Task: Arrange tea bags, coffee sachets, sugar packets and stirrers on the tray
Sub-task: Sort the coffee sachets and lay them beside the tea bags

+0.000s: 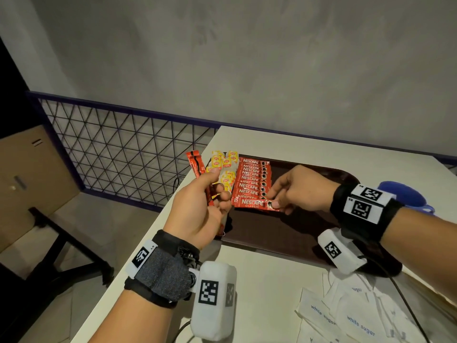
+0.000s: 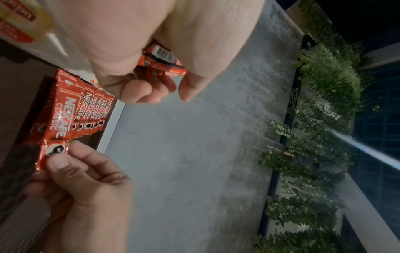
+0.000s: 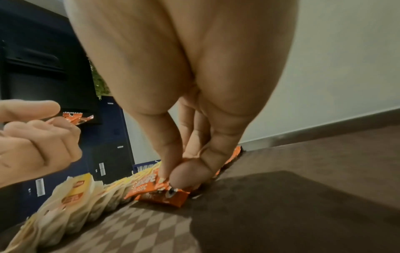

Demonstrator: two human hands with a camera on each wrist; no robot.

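Note:
A dark brown tray (image 1: 284, 233) lies on the white table. On its left part sit yellow tea bags (image 1: 223, 164) and a row of overlapping red coffee sachets (image 1: 252, 179). My right hand (image 1: 294, 191) pinches the right end of the nearest sachet (image 1: 254, 204), which lies at the front of that row; the same pinched sachet (image 2: 56, 130) (image 3: 155, 190) shows in both wrist views. My left hand (image 1: 205, 201) hovers over the tray's left edge and grips a few more red sachets (image 1: 196, 163) (image 2: 161, 61) upright. White sugar packets (image 1: 346, 315) lie on the table near me.
A blue cup (image 1: 405, 194) stands right of the tray, behind my right wrist. The table's left edge (image 1: 158, 219) drops to the floor beside a wire mesh fence (image 1: 118, 149) and a cardboard box (image 1: 27, 174). A cable (image 1: 405, 300) crosses the sugar packets.

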